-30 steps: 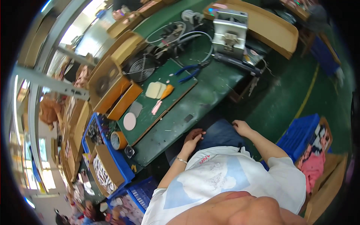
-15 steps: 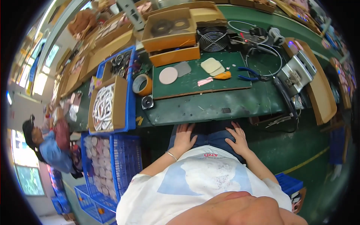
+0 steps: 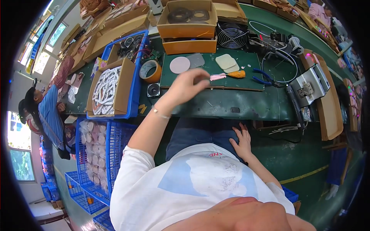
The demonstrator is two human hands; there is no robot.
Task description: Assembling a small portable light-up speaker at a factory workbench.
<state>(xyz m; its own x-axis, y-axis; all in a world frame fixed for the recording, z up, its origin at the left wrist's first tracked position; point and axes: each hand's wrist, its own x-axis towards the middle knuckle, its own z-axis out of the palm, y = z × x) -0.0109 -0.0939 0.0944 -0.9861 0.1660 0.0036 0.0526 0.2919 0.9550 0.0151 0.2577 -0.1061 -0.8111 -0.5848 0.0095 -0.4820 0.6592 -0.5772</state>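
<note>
My left hand point(image 3: 188, 87) hovers over the near edge of a green board point(image 3: 246, 84), fingers curved, thumb apart, nothing visible in it. Just past its fingertips lie pink strips point(image 3: 218, 77) and a tool with an orange handle point(image 3: 236, 74). A round pale pink pad point(image 3: 179, 65) and a grey rounded piece point(image 3: 197, 60) sit beyond the hand. Cream rounded pads point(image 3: 227, 62) overlap farther right. On my right thigh rests my right hand point(image 3: 242, 142), its fingers spread. Blue-handled pliers point(image 3: 265, 79) lie at the board's right end.
To the left are a tape roll point(image 3: 150, 71), a small square speaker point(image 3: 153, 90) and a blue tray point(image 3: 133, 102) with a box of white cords point(image 3: 106, 90). A caged fan point(image 3: 232, 37) stands behind. A soldering iron point(image 3: 294, 102) rests by a metal stand point(image 3: 311, 85). Another person point(image 3: 50, 115) works at far left.
My left hand has lifted off my lap and reached forward over the table to the board. My right hand stays on my thigh. The whole view has shifted slightly.
</note>
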